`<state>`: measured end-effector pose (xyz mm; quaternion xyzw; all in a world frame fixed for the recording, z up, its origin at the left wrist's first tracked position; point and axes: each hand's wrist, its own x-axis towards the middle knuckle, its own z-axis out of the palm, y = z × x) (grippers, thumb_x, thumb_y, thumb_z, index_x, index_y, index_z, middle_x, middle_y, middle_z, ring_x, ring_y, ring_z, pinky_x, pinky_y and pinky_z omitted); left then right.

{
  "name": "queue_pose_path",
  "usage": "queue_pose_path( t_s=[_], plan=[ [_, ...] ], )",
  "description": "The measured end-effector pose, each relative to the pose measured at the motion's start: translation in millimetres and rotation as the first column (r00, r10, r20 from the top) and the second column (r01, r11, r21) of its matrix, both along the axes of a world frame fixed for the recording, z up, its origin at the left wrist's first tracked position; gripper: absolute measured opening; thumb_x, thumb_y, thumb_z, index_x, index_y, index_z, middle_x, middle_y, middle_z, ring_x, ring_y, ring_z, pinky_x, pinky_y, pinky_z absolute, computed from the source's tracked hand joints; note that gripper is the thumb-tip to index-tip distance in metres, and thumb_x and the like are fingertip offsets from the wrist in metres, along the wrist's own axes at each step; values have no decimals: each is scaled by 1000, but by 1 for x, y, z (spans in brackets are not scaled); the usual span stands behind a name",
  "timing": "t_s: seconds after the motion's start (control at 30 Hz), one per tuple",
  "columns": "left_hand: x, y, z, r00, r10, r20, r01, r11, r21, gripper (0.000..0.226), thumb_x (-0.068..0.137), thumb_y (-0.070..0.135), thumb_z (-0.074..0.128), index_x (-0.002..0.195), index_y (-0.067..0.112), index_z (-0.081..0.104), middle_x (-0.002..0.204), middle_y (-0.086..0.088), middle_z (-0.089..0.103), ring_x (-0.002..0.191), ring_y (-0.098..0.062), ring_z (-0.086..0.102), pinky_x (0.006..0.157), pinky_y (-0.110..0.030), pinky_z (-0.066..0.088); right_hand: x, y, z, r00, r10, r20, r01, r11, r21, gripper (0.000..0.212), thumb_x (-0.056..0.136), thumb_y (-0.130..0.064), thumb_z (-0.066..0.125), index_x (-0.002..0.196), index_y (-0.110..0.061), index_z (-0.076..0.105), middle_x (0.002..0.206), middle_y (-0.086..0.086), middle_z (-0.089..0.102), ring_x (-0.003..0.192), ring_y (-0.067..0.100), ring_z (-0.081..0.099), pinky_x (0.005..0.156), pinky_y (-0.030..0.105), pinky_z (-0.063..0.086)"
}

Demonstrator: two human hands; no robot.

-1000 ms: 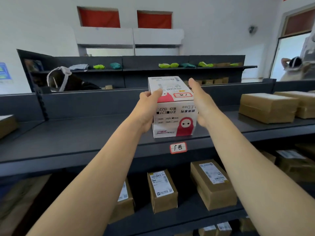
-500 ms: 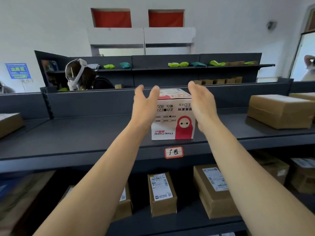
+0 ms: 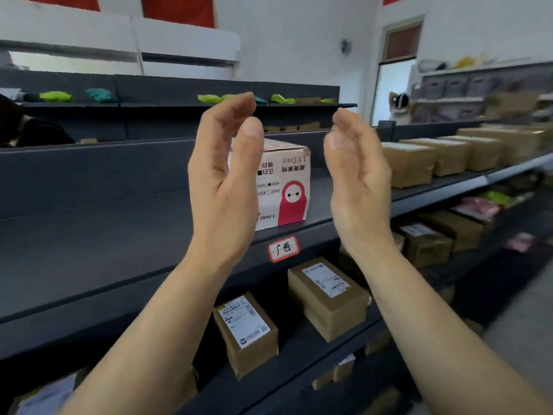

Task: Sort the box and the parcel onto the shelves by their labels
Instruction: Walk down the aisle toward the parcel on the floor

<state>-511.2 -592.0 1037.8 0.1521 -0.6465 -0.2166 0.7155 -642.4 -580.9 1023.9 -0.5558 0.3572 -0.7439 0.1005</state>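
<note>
While both hands hang open in front of it, the dark metal shelf [image 3: 89,235] runs across the frame from 9 o'clock up toward 3 o'clock, matte and flat. On it stands the box [image 3: 284,187], a white and red cardboard carton resting flat, its print upside down so its top faces the shelf, one corner turned toward the camera; it is near cube-shaped, with no clear long axis. Brown cardboard parcels [image 3: 419,166] sit in a row at 2 o'clock on the same shelf, and more with white labels [image 3: 327,298] lie on the shelf below at 5 o'clock. The left hand [image 3: 224,187] at 11 o'clock overlaps the box's left edge in view, fingers curved, holding nothing; the right hand [image 3: 357,181] at 1 o'clock is clear of it, equally empty. Half a second ago both hands flanked the box closely; they have since drawn back toward the camera. A red-bordered tag [image 3: 283,248] is fixed to the shelf edge directly beneath the box.
</note>
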Motion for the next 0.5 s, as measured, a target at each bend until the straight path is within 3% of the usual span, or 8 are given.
queue_pose_path(
  t_s=[0.17, 0.3, 0.5],
  plan=[
    [35, 14, -12, 947, -315, 59, 318, 947, -50, 27, 98, 9, 41, 123, 0, 49, 117, -4, 57, 113, -9, 55, 95, -23, 43, 46, 38, -15, 988, -69, 138, 78, 995, -56, 44, 92, -28, 51, 133, -13, 49, 137, 2, 55, 133, 14, 50, 104, 21, 44],
    [52, 37, -24, 852, -522, 39, 522, 853, 14, 27, 98, 8, 40, 122, 1, 49, 117, -7, 57, 114, -15, 56, 98, -25, 43, 77, 87, -24, 957, -210, 202, 226, 972, -61, 38, 91, -25, 50, 127, -12, 50, 123, -2, 59, 126, 16, 55, 109, 33, 44],
    [52, 109, -35, 619, -786, 5, 784, 618, 50, 29, 96, 14, 42, 122, 2, 47, 113, -8, 56, 111, -12, 56, 95, -21, 43, 108, 196, -36, 824, -527, 208, 539, 843, 4, 32, 90, -30, 52, 120, -19, 54, 119, -5, 62, 121, 15, 60, 103, 32, 49]
  ],
)
